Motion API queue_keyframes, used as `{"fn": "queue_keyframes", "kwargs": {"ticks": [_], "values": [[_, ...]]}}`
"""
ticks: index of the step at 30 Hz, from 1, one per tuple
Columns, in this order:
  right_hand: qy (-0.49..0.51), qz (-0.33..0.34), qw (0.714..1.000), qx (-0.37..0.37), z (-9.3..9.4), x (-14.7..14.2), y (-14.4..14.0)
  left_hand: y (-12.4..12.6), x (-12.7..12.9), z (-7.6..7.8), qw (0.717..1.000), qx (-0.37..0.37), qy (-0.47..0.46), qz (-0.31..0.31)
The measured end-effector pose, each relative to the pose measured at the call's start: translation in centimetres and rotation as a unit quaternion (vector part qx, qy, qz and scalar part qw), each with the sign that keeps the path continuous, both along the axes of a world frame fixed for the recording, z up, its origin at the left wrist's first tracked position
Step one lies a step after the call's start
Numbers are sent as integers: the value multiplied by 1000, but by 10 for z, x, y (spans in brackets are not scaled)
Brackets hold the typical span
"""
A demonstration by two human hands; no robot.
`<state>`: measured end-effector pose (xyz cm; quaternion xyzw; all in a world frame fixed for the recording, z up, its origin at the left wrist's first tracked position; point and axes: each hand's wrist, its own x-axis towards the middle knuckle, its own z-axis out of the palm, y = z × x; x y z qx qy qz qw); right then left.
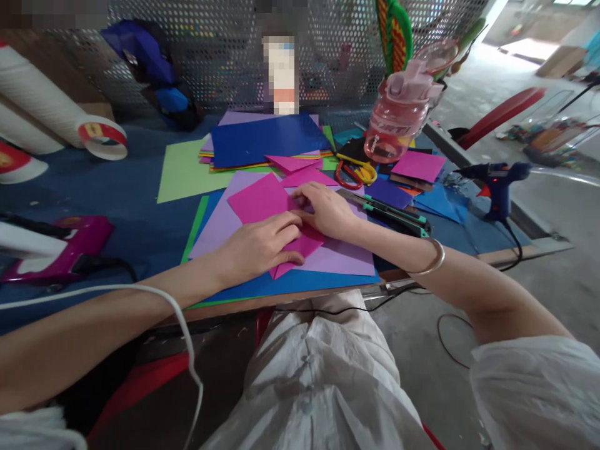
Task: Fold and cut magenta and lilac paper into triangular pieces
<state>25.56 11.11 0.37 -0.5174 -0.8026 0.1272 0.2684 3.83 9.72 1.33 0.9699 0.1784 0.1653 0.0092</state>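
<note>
Both my hands are on a magenta sheet of paper (262, 199) that lies on lilac sheets at the table's front. My left hand (262, 244) rests over its near left part, fingers bent and pressed down on the paper. Beside it, my right hand (328, 209) has its fingers curled and pinched at the paper's middle, close to the left fingertips. Part of the sheet looks folded, with a corner pointing toward me, but the hands cover the fold. Just behind lie folded magenta pieces (300, 167). A green and black utility knife (394, 211) is right of my right hand.
Behind stands a stack of coloured paper topped by a dark blue sheet (272, 139). A pink water bottle (396, 115), yellow-handled scissors (360, 167) and a blue glue gun (497, 184) are on the right. White rolls (51, 94) and a magenta device (65, 244) are left.
</note>
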Motion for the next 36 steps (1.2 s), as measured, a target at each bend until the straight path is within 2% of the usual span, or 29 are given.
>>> {"fn": "queue_keyframes", "kwargs": {"ticks": [9,18,21,27,36], "values": [[-75,-89,991,-67,13,-7,11,2,1,-3,1000,13,3,5],[-96,-114,988,-44,15,-12,12,1,-2,-12,999,12,4,33],[-67,-101,992,-30,12,-7,11,-1,-2,-12,999,20,8,31],[-19,-14,1000,17,3,1,4,-3,-1,-10,998,66,-2,13],[10,16,999,36,1,0,2,-4,1,-8,996,86,10,13]]}}
